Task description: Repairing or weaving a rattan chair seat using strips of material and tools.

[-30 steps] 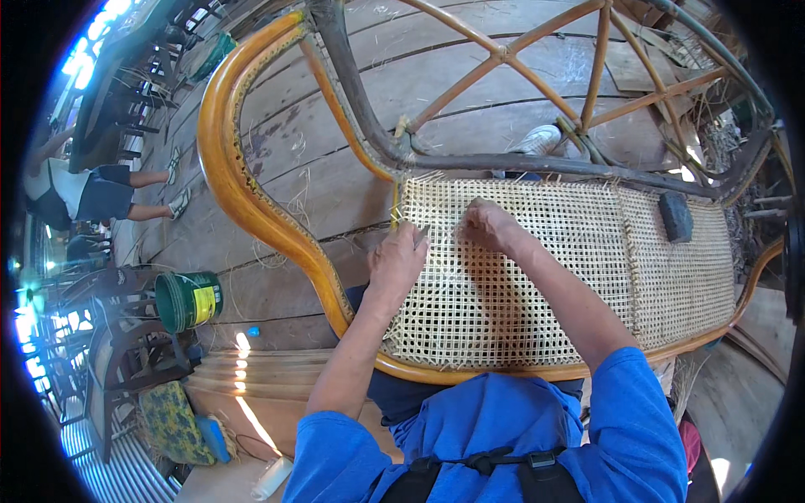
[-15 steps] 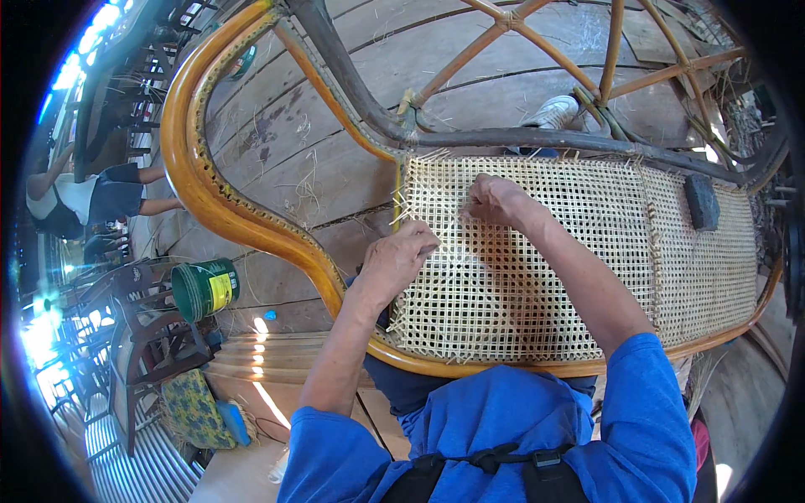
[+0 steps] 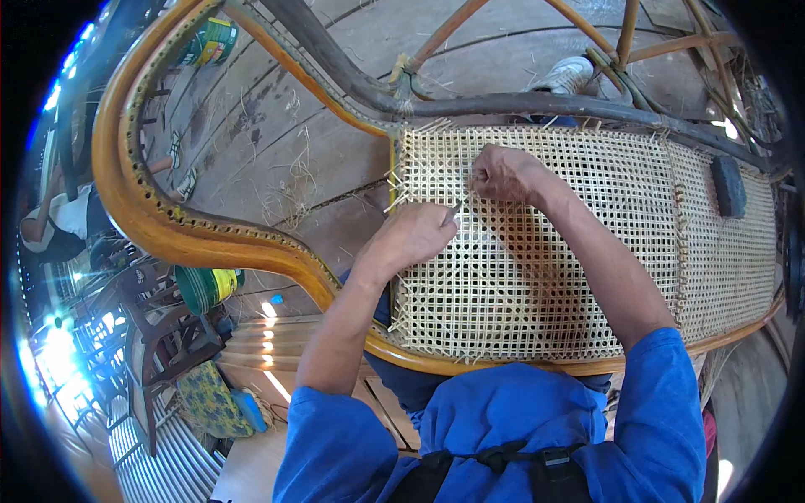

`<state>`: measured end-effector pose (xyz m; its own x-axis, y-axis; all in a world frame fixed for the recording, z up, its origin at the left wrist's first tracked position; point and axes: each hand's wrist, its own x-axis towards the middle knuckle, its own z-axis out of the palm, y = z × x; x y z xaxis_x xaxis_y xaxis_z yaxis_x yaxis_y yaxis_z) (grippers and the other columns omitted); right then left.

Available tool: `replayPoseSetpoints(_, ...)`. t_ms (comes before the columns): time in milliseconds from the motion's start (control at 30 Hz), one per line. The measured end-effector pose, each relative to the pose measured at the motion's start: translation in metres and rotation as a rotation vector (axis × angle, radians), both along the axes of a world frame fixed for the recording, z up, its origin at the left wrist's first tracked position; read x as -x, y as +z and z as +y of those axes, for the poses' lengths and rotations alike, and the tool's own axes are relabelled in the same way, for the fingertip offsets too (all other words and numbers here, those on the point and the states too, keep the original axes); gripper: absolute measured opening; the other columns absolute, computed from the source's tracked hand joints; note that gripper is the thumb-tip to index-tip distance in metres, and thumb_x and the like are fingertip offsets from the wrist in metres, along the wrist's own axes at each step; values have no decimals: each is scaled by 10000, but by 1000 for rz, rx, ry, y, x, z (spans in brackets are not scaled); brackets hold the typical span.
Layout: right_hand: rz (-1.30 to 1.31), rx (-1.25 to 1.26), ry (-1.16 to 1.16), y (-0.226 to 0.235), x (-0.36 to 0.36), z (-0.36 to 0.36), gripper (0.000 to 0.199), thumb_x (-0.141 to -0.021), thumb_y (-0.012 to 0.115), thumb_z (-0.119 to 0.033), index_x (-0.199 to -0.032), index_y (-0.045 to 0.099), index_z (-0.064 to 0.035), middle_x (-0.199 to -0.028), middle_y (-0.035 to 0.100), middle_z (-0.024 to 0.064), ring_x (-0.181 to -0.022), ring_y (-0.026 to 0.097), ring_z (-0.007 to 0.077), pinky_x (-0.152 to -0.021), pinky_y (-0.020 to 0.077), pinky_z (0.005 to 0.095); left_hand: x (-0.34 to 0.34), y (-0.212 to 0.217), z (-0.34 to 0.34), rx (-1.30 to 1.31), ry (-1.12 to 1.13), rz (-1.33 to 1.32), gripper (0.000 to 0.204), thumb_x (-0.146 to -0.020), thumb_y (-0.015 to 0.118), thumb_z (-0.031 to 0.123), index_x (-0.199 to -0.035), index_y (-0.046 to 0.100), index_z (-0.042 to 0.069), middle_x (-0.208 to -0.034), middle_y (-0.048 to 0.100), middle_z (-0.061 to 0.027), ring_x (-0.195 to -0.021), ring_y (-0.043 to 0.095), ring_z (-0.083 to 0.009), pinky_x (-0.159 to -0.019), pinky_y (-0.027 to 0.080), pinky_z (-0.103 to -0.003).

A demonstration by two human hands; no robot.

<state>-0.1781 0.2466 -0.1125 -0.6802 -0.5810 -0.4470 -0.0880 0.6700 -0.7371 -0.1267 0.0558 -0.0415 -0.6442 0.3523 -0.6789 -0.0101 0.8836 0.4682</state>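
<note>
A woven cane seat panel (image 3: 537, 293) stretches across a curved rattan frame (image 3: 138, 201) in front of me. My left hand (image 3: 419, 235) rests on the panel's left part, closed, with a small dark pointed thing (image 3: 457, 210) sticking out past the thumb and fingertips. Just right of it and a little farther off, my right hand (image 3: 509, 174) is closed in a pinch over the weave; whatever its fingers hold is too small or hidden to name. Loose cane ends (image 3: 396, 180) stick out along the panel's left edge.
A dark block (image 3: 728, 186) lies on the panel's right part. Green buckets (image 3: 205, 287) stand at the left, near dark wooden chairs (image 3: 155, 352). Beyond the frame are a person's shoe (image 3: 566, 75) and cane scraps on the floor. Another person (image 3: 63, 222) is at far left.
My left hand has moved right and slightly away, toward the right hand, and the dark point now shows at its fingertips. The right hand stays pinched over the weave. The whole view has shifted.
</note>
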Motion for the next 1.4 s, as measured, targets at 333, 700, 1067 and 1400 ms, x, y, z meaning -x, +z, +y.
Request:
replayPoseSetpoints(333,304,168,-158,-18,-28,4,166,-784,677,-208,-888,595,-108,-946,565,72,-865,591,260,-743,488,364,-31,35,-7,202,-35,91,278,-838,466,254,-761,564,5,-799,586,-229,-771,564,-423,-690,430,-503)
replayPoseSetpoints(700,-12,366,-370,-24,-20,22,82,-862,577,-59,-940,597,-41,-935,565,68,-868,579,171,-768,493,279,-50,37,-37,-50,130,93,284,-876,505,207,-722,503,-32,-686,508,-191,-615,506,-376,-592,397,-428)
replayPoseSetpoints(1067,16,117,-325,-3,-19,11,227,-833,615,-212,-980,575,-44,-1002,559,123,-896,590,242,-816,482,333,-53,42,-49,-185,305,6,211,-854,532,110,-705,483,-30,-616,452,-107,-552,441,-170,-540,382,-333)
replayPoseSetpoints(1400,135,-188,-142,-1,-12,-12,226,-835,632,-202,-978,553,-45,-980,558,127,-924,566,291,-852,485,359,-44,48,-54,-89,396,-245,236,-888,514,219,-914,584,-5,-845,599,-188,-726,591,-345,-652,451,-390)
